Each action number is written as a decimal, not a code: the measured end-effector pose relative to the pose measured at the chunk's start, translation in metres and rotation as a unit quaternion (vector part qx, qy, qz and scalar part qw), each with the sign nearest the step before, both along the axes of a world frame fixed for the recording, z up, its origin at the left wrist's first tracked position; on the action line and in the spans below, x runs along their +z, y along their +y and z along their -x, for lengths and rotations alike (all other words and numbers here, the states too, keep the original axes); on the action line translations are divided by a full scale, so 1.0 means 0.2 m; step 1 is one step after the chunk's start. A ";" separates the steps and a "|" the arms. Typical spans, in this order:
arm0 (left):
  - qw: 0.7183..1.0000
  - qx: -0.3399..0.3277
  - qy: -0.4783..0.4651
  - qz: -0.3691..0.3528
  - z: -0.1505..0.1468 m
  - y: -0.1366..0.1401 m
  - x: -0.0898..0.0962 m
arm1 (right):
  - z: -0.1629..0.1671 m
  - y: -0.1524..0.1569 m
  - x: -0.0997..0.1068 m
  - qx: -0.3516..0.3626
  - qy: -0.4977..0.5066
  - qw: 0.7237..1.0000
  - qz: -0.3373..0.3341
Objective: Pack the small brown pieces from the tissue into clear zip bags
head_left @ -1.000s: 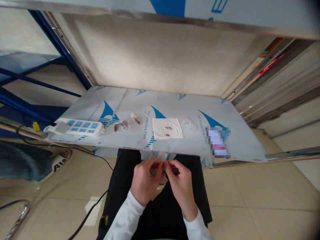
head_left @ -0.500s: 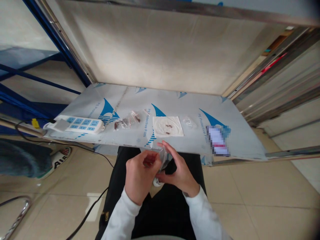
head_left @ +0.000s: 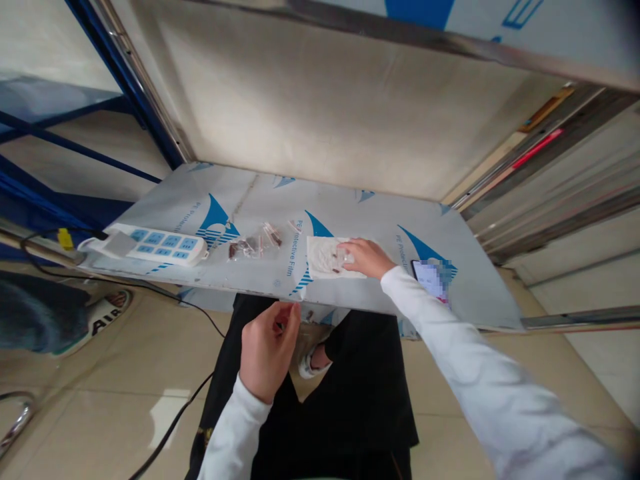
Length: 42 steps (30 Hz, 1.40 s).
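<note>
My right hand reaches over the right side of a white paper square on the shelf. Its fingers are bent together around a bit of clear plastic bag. Small dark brown pieces lie on the paper by the fingertips, partly covered by the hand. Low in front of the shelf edge, above my lap, my left hand is closed in a pinch; whatever it holds is hidden. Left of the paper lie several small clear zip bags with dark brown contents.
A white power strip with blue sockets sits at the shelf's left end, its black cable hanging below. A phone lies to the right. An upper shelf edge crosses overhead. Another person's shoe is at left.
Both hands were together over my lap with a clear plastic bag between them. My right hand has moved forward and right onto the paper; the left stays low, slightly further left.
</note>
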State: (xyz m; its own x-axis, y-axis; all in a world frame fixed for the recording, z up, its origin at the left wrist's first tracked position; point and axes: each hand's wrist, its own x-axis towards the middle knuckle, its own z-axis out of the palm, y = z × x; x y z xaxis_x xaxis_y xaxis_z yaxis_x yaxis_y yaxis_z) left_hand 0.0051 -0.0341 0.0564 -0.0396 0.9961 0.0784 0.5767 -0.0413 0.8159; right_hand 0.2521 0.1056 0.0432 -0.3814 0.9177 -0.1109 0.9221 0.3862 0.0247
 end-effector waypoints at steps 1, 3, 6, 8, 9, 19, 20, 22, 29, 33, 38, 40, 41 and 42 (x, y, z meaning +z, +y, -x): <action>1.000 -0.002 0.001 0.004 0.01 0.00 -0.01 | 0.01 0.06 0.00 0.012 -0.047 0.999 0.011; 1.000 0.001 0.001 0.010 0.02 0.00 -0.02 | 0.04 0.13 0.00 0.034 -0.087 0.995 0.026; 1.000 0.014 -0.005 0.008 0.05 0.00 -0.03 | 0.12 0.18 0.00 0.067 -0.137 0.988 0.036; 1.000 0.021 -0.009 0.008 0.07 0.00 -0.04 | 0.16 0.18 0.01 0.084 -0.157 0.983 0.037; 1.000 0.022 -0.010 0.011 0.07 0.00 -0.04 | 0.18 0.18 0.02 0.089 -0.164 0.982 0.037; 0.999 0.025 -0.013 0.043 0.11 0.02 -0.16 | 0.16 0.29 0.04 0.019 -0.145 0.989 0.024; 0.999 0.024 -0.012 0.044 0.11 0.02 -0.18 | 0.14 0.32 0.03 -0.007 -0.137 0.990 0.021; 0.998 0.026 -0.006 0.049 0.12 0.03 -0.24 | 0.10 0.37 -0.01 -0.061 -0.121 0.991 0.018; 0.997 0.053 0.013 0.052 0.17 0.04 -0.38 | 0.02 0.37 -0.11 -0.196 -0.056 0.978 -0.041; 0.996 0.073 -0.008 0.056 0.19 0.06 -0.41 | 0.28 0.25 -0.06 -0.169 0.125 0.970 -0.118; 0.995 0.069 -0.028 0.061 0.17 0.06 -0.38 | 0.90 0.16 -0.12 -0.130 0.233 0.964 0.014; 0.995 0.076 -0.031 0.054 0.17 0.04 -0.35 | 1.06 0.17 -0.17 -0.168 0.235 0.957 0.033; 0.995 0.084 -0.032 0.052 0.18 0.03 -0.34 | 1.11 0.19 -0.20 -0.190 0.236 0.952 0.042; 0.994 0.092 -0.032 0.051 0.20 0.01 -0.33 | 1.14 0.20 -0.21 -0.208 0.237 0.948 0.051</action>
State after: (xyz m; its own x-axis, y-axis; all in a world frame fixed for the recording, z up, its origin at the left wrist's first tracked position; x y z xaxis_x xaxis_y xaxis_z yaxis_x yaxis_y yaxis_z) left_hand -0.0343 -0.0314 -0.0096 -0.2239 0.9741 -0.0314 0.5133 0.1452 0.8458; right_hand 0.0239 0.1454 0.0003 -0.0182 0.9934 -0.1135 0.8929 -0.0349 -0.4488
